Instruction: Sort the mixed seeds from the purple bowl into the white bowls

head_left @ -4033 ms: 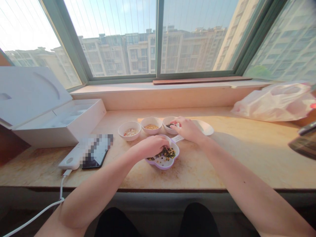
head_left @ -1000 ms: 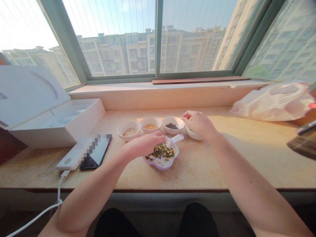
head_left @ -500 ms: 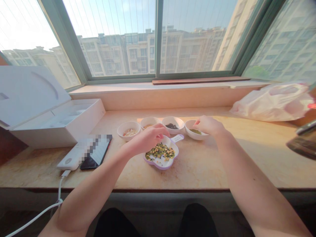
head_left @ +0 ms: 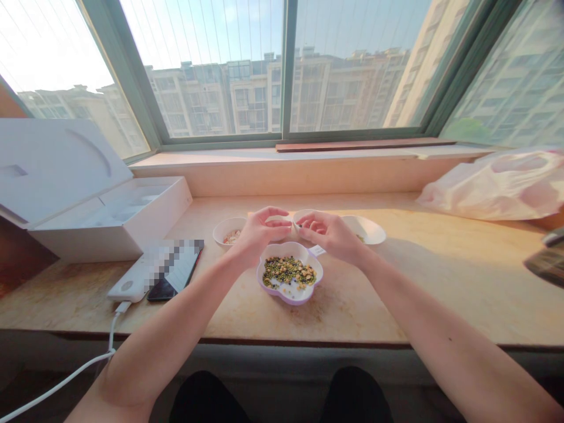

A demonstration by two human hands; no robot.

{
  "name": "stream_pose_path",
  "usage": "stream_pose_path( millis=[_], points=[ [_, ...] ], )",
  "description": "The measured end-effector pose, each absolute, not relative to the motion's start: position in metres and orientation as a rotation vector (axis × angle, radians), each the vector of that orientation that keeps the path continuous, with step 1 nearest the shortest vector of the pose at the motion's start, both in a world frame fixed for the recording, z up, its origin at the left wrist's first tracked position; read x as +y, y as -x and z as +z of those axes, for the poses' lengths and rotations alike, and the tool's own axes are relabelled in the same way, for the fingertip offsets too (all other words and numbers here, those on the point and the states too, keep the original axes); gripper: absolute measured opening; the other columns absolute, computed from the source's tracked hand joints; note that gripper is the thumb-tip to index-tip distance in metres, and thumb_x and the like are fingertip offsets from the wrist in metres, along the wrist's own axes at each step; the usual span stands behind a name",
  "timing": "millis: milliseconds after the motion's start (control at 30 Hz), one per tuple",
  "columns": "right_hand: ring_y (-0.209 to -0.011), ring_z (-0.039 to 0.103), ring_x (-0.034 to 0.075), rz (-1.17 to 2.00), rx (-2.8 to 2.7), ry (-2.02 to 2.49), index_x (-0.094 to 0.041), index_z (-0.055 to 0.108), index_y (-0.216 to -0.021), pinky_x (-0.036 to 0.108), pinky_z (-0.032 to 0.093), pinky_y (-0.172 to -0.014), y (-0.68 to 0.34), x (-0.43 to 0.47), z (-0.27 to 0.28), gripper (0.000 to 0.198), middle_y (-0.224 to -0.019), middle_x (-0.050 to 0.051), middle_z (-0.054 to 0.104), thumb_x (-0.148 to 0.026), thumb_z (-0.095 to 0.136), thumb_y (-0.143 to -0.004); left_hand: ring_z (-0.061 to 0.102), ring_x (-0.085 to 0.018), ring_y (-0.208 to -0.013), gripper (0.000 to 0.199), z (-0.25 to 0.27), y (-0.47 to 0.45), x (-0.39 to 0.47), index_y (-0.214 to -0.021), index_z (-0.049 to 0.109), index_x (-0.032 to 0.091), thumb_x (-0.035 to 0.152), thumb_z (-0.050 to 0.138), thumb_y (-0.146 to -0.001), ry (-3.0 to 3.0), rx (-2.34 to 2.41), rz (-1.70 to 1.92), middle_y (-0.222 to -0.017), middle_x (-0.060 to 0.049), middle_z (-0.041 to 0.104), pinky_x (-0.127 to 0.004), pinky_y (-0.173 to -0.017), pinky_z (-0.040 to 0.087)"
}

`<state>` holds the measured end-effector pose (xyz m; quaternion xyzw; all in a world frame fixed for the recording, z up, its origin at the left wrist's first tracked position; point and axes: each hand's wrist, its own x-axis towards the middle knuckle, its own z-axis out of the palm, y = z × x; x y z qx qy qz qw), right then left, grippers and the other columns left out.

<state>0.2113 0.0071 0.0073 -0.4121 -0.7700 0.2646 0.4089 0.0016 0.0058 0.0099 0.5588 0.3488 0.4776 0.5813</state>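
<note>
My left hand (head_left: 264, 230) hovers over the back rim of a clover-shaped dish (head_left: 291, 298), its fingers stretched to the right and slightly apart. Facing it, my right hand (head_left: 332, 234) has curled fingers at the front of a white bowl (head_left: 304, 212) with dark beans; whatever its fingertips hold is too small to make out. The purple-edged dish carries mixed green, yellow and black beans (head_left: 288, 270). A bowl of pale flakes (head_left: 220, 230) stands at the left. Behind my right wrist is another white bowl (head_left: 373, 230), its contents mostly covered.
On the left lie a white power bank (head_left: 131, 282) with a cable and a dark phone (head_left: 170, 285), in front of an open white box (head_left: 145, 217). A plastic bag (head_left: 493, 185) rests at the back right. Near the right edge is a dark, shiny object (head_left: 546, 261).
My right hand has left the green bean bowl and moved left to face my left hand. My left hand has drawn back slightly left, uncovering more of the dish. The view has shifted slightly.
</note>
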Motion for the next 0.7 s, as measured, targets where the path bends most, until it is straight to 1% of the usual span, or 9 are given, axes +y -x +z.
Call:
stream_pose_path(
  millis=[67, 167, 267, 433, 533, 633, 700],
  points=[
    [-0.065, 0.060, 0.015, 0.778, -1.921, 0.952, -0.018, 0.073, -0.107, 0.030, 0.051, -0.060, -0.2030, 0.0034, 0.0026, 0.039, -0.088, 0.006, 0.072, -0.049, 0.074, -0.083, 0.073, -0.017, -0.081, 0.042, 0.0084, -0.0029, 0.0060, -0.112, 0.065, 0.018, 0.015, 0.080, -0.073, -1.291, 0.823, 1.108, -0.098, -0.006, 0.076, -0.033, -0.080, 0.057],
    [-0.063, 0.059, 0.015, 0.789, -1.914, 0.962, -0.018, 0.075, -0.100, 0.030, 0.051, -0.059, -0.1981, 0.0008, -0.0002, 0.039, -0.083, 0.005, 0.071, -0.052, 0.077, -0.081, 0.073, -0.016, -0.081, 0.042, 0.0060, -0.0053, 0.0050, -0.110, 0.064, 0.018, 0.014, 0.081, -0.072, -1.292, 0.817, 1.102, -0.096, -0.005, 0.076, -0.034, -0.083, 0.057],
    [-0.062, 0.056, 0.014, 0.750, -1.940, 0.986, -0.017, 0.077, -0.091, 0.031, 0.048, -0.060, -0.1977, -0.0003, 0.0005, 0.038, -0.075, 0.004, 0.069, -0.055, 0.075, -0.083, 0.073, -0.016, -0.082, 0.037, 0.0051, -0.0071, 0.0029, -0.106, 0.064, 0.016, 0.015, 0.080, -0.073, -1.309, 0.813, 1.093, -0.092, -0.005, 0.076, -0.033, -0.084, 0.056],
    [-0.066, 0.054, 0.014, 0.657, -1.995, 0.955, -0.019, 0.081, -0.090, 0.031, 0.046, -0.062, -0.1996, 0.0011, -0.0003, 0.034, -0.077, 0.004, 0.067, -0.051, 0.070, -0.089, 0.071, -0.015, -0.083, 0.034, 0.0089, -0.0085, -0.0015, -0.105, 0.064, 0.016, 0.022, 0.081, -0.076, -1.385, 0.837, 1.062, -0.088, -0.004, 0.074, -0.032, -0.084, 0.054],
    [-0.067, 0.056, 0.014, 0.608, -2.018, 0.947, -0.020, 0.082, -0.093, 0.031, 0.047, -0.064, -0.2010, 0.0031, -0.0021, 0.030, -0.078, 0.004, 0.066, -0.046, 0.069, -0.090, 0.070, -0.016, -0.088, 0.030, 0.0108, -0.0092, -0.0023, -0.108, 0.064, 0.015, 0.022, 0.076, -0.082, -1.431, 0.880, 1.076, -0.096, -0.006, 0.073, -0.033, -0.087, 0.056],
    [-0.066, 0.057, 0.014, 0.596, -2.011, 0.962, -0.020, 0.082, -0.093, 0.030, 0.048, -0.063, -0.2018, 0.0039, -0.0018, 0.028, -0.082, 0.004, 0.068, -0.045, 0.070, -0.090, 0.071, -0.016, -0.090, 0.024, 0.0103, -0.0078, 0.0008, -0.111, 0.063, 0.016, 0.015, 0.064, -0.087, -1.505, 0.963, 1.096, -0.104, -0.008, 0.072, -0.033, -0.087, 0.057],
    [-0.062, 0.056, 0.013, 0.572, -1.997, 0.972, -0.020, 0.081, -0.090, 0.030, 0.046, -0.061, -0.2023, 0.0036, -0.0004, 0.028, -0.079, 0.003, 0.067, -0.047, 0.071, -0.089, 0.070, -0.017, -0.092, 0.023, 0.0104, -0.0049, 0.0036, -0.109, 0.063, 0.017, 0.010, 0.056, -0.088, -1.678, 1.085, 1.117, -0.108, -0.008, 0.072, -0.033, -0.086, 0.058]
  ],
)
